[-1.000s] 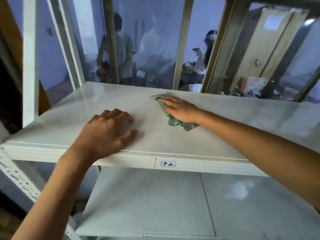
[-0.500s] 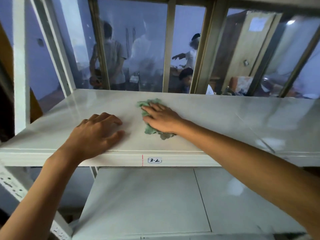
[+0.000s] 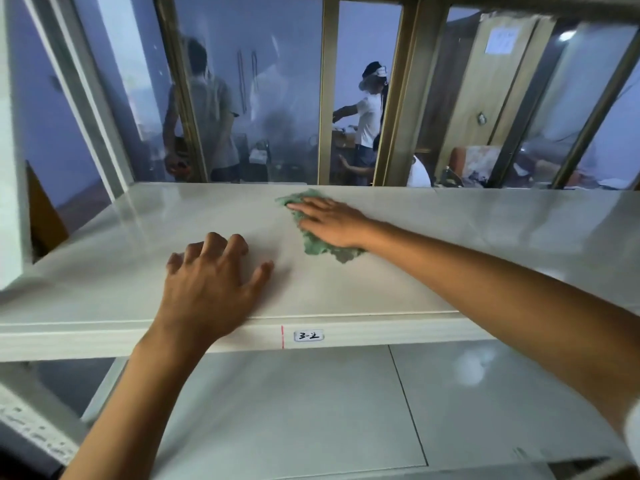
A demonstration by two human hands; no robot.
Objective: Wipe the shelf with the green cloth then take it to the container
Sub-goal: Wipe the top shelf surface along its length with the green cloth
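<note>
one green cloth (image 3: 313, 241) lies near the middle of the shelf (image 3: 485, 237), toward its back edge, mostly hidden under the right hand (image 3: 332, 221), fingers flat and spread. the left hand (image 3: 211, 289) rests near the front edge, fingers bent, holding nothing. one label (image 3: 308, 336) is hard to read.

Both bare arms reach forward, the left hand (image 3: 211, 285) resting palm down at the near left with knuckles raised and thumb spread to the right, the right hand (image 3: 332, 221) stretched farther, flat, fingers extended and pointing left.
</note>
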